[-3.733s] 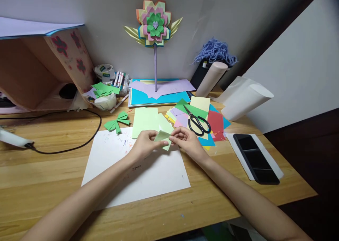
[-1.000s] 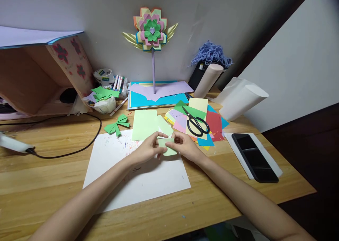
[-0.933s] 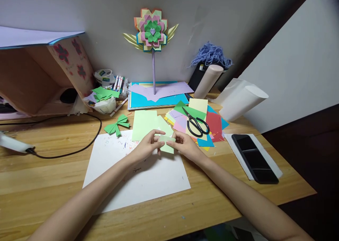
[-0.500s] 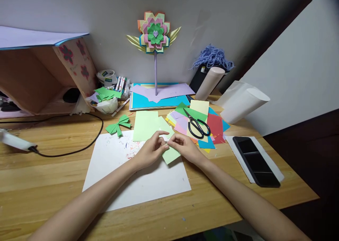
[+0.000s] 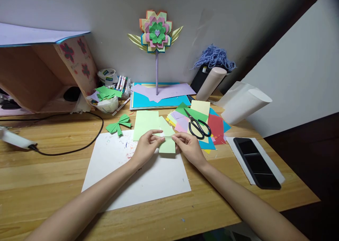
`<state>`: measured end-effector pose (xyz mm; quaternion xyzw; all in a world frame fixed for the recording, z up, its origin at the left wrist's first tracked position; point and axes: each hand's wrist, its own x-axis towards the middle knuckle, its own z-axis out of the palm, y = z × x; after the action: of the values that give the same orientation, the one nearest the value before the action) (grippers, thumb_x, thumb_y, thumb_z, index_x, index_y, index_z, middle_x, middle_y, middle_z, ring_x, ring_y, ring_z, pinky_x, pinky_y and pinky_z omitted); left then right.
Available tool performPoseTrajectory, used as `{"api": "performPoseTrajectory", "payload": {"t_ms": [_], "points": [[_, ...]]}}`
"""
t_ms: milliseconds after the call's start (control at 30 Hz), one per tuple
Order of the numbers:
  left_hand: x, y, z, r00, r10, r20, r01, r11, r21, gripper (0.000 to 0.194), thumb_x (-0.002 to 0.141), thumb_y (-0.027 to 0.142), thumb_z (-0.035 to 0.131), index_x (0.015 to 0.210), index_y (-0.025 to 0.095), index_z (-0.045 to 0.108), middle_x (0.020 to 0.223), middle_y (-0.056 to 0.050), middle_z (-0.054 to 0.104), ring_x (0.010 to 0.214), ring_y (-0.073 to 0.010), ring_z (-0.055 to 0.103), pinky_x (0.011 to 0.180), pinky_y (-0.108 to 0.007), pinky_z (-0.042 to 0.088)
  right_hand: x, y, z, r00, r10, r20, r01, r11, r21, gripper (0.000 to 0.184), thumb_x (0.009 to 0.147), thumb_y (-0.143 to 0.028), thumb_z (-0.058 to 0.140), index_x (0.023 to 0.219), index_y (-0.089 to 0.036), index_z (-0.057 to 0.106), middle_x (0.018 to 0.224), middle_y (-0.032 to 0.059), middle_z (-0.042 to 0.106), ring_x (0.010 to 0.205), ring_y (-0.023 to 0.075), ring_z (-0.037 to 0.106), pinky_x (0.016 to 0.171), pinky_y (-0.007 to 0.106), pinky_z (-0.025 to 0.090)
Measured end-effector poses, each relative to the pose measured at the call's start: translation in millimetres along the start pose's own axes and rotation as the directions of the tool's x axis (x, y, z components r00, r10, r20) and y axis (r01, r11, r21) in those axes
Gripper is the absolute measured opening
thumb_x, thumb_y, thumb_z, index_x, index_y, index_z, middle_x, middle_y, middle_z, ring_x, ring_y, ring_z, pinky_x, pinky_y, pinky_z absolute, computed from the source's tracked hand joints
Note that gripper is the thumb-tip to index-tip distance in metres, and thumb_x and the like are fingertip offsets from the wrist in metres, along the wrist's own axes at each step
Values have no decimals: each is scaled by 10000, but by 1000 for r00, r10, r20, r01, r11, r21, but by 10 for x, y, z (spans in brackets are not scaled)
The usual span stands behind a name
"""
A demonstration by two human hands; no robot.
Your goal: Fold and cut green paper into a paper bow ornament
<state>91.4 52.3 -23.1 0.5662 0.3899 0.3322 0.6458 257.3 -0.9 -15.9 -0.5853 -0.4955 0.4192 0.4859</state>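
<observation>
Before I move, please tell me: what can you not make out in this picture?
In the head view:
- Held paper: underside hidden by its top.
- White sheet: part hidden by left forearm.
- Box: left side cut off by picture edge.
- White tool: far end cut off, same edge.
- Tape: label too small.

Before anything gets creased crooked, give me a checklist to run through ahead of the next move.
1. Left hand grips the small pale green paper piece: ok, near its upper left corner.
2. Right hand grips it too: ok, near its upper right corner.
3. Creases and edges line up exactly: cannot tell, too small to judge.
4. Large white paper sheet is unmarked: not ok, coloured specks show on it.
5. Black-handled metal scissors are out of both hands: ok, lying on the coloured paper pieces.
6. Green folded paper bow is clear of both hands: ok.
</observation>
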Motion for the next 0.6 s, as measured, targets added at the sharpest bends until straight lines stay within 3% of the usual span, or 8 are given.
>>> {"api": "performPoseTrajectory", "payload": {"t_ms": [167, 300, 467, 600], "points": [[-19, -4, 16, 999, -5, 52, 0, 994, 106, 344, 785, 443, 541, 690, 121, 617, 613, 4, 543, 588, -109, 456, 570, -228, 335, -5, -35, -10, 996, -51, -68, 51, 999, -13, 256, 788, -395, 587, 887, -175, 673, 852, 58, 666, 577, 129, 566, 551, 263, 488], [-26, 27, 21, 998, 1, 59, -5, 998, 61, 337, 790, 442, 534, 700, 129, 621, 622, 10, 539, 598, -111, 445, 586, -229, 335, -18, -6, -14, 985, -156, -79, 145, 981, -129, 227, 795, -325, 593, 970, -214, 687, 979, 62, 678, 642, 142, 606, 593, 275, 509], [-27, 53, 26, 998, -26, 57, 28, 999, -41, 330, 785, 431, 545, 847, 131, 666, 734, -25, 626, 687, -144, 521, 655, -249, 388, -27, 24, -13, 967, -253, -38, 239, 948, -212, 204, 805, -271, 584, 969, -226, 695, 944, 54, 695, 738, 171, 632, 643, 293, 525], [-34, 45, 30, 1000, -20, 22, 20, 999, -35, 300, 784, 401, 551, 831, 135, 682, 717, -19, 631, 667, -136, 520, 646, -247, 393, -33, 11, -11, 943, -332, 27, 326, 902, -282, 215, 822, -240, 563, 1003, -240, 679, 926, 48, 688, 740, 165, 623, 647, 295, 524]]}}
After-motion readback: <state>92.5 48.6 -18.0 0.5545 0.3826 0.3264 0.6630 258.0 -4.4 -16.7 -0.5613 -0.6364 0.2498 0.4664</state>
